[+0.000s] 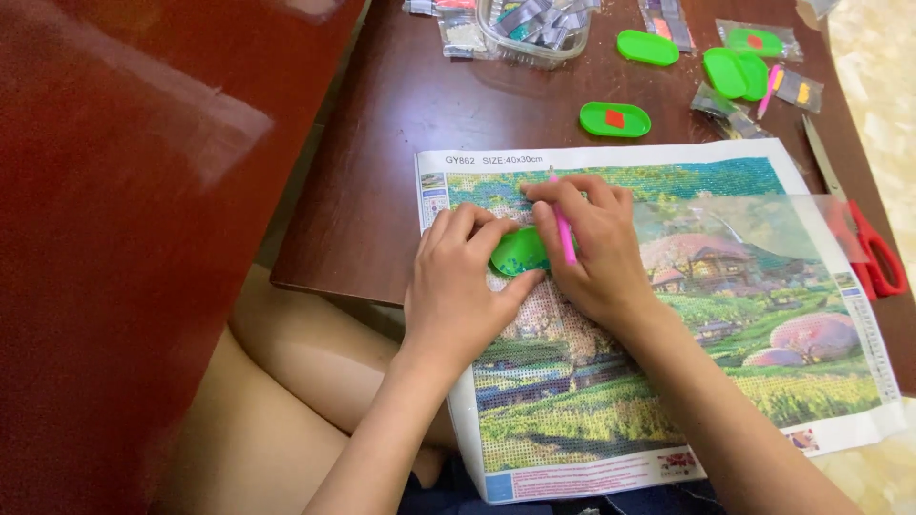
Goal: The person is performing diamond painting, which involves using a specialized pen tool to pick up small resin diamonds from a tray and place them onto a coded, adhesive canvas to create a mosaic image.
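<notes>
Pen (pixel 564 232) is gripped by closed R hand (pixel 592 250), long axis 12–6, tip down. Tray (pixel 518 253) lies at its 9, touching, pinned on canvas (pixel 668 315) by curled L hand (pixel 458 286).

bright daylight | window glare on red tabletop (pixel 143 124) | sharp focus | soft shadows

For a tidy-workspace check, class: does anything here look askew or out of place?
Yes. The canvas lies tilted and hangs off the table's near edge onto the lap. Its clear film is peeled back on the right. Red scissors sit at the right edge, partly under the film. Nothing is spilled.
</notes>
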